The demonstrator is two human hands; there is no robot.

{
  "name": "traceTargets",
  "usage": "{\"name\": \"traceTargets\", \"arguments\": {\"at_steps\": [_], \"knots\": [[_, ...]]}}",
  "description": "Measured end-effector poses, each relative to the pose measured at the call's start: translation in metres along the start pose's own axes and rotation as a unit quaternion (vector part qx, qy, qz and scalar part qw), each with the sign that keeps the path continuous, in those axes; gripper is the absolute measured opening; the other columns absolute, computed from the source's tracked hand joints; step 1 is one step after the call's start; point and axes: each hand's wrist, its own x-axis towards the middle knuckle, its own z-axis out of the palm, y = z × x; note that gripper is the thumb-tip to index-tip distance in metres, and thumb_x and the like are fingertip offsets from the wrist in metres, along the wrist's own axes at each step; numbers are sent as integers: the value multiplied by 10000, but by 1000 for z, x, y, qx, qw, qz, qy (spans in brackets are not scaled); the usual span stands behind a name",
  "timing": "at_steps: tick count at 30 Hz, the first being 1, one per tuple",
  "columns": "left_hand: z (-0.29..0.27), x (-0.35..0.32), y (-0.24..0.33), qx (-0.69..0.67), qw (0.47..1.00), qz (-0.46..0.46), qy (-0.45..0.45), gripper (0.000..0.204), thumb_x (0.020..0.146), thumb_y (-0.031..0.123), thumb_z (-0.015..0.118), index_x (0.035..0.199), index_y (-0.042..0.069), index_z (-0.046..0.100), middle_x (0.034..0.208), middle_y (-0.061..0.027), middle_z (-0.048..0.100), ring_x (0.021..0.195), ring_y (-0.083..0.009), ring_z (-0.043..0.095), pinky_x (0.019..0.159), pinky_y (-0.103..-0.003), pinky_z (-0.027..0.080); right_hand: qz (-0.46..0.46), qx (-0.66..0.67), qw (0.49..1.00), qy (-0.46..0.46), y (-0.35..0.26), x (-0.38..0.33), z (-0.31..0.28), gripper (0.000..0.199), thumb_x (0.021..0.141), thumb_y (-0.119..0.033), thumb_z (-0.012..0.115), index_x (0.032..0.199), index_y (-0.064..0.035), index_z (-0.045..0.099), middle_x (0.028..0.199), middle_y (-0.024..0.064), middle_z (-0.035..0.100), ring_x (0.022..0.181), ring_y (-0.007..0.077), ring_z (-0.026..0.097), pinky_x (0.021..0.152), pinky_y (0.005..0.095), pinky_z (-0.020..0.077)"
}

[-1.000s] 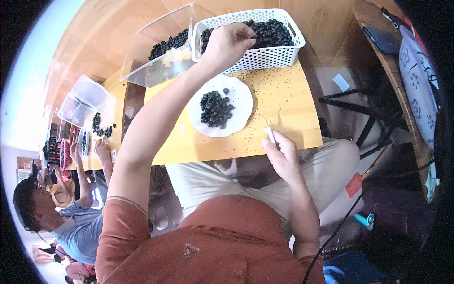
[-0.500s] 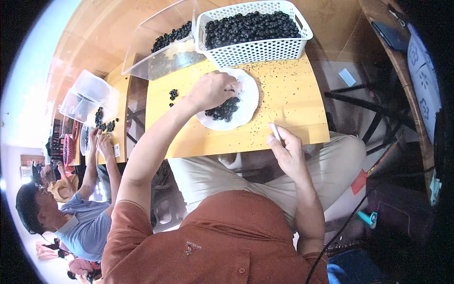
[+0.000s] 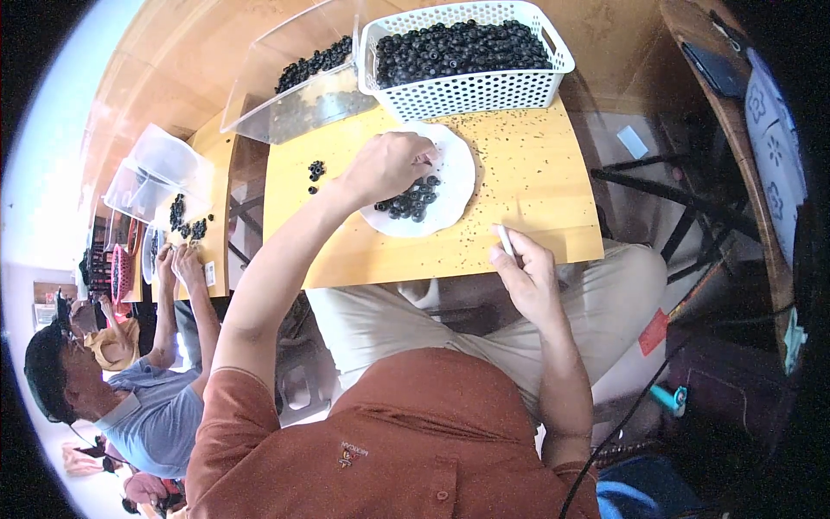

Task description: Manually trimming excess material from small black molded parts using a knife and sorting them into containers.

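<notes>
My left hand (image 3: 389, 166) reaches over a white plate (image 3: 456, 195) with its fingers curled down at the plate's middle. Its fingertips are mostly hidden, so whatever they pinch does not show. Beside and below those fingers, small black ring-shaped parts (image 3: 411, 204) lie in a loose heap on the plate. Just above the table's near right edge, my right hand (image 3: 529, 268) is closed around a slim white-handled tool (image 3: 505, 240). A thin tip seems to point up from it, too faint to identify.
A white perforated basket (image 3: 471, 103) full of black parts stands at the back. Left of it, a clear bin (image 3: 298, 117) holds more. A few loose black parts (image 3: 316, 169) and dark crumbs lie on the wooden table (image 3: 540, 186). A co-worker (image 3: 156, 406) handles similar parts at the left.
The black parts on the plate look more spread out under my left hand, which has barely moved. My right hand keeps its place with the tool. The co-worker's hands have shifted slightly.
</notes>
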Motion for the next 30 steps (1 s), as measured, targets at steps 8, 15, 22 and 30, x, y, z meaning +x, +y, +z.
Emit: {"name": "traceTargets", "arguments": {"at_steps": [8, 15, 22, 30], "knots": [[-4, -29, 15, -250, 965, -18, 75, 189, 875, 26, 718, 1061, -7, 709, 1001, -108, 699, 888, -190, 704, 794, -320, 568, -20, 4, 1000, 9, 11, 0, 1, 319, 976, -149, 622, 1219, 57, 627, 707, 0, 530, 646, 67, 449, 568, 262, 404], [8, -48, 12, -355, 929, -20, 106, 172, 915, 48, 713, 1078, -5, 712, 971, -46, 688, 833, -95, 648, 755, -247, 541, -3, -10, 1000, 1, 3, -1, 0, 313, 974, -143, 624, 1217, 54, 632, 702, -7, 522, 643, 68, 447, 563, 259, 397], [12, -62, 18, -509, 852, -84, 83, 110, 915, 47, 720, 1015, 2, 706, 867, -14, 705, 769, -62, 630, 719, -212, 528, 16, 8, 1000, 0, 3, -3, 1, 335, 978, -140, 619, 1250, 56, 624, 750, 10, 576, 681, 72, 492, 611, 258, 438], [31, -79, 18, -684, 712, -108, 115, 198, 897, -32, 688, 1094, -20, 692, 983, -105, 716, 887, -199, 711, 851, -345, 627, 38, 38, 999, -5, -3, -3, 7, 355, 992, -146, 602, 1275, 68, 605, 823, 45, 648, 746, 81, 555, 681, 256, 478]]}}
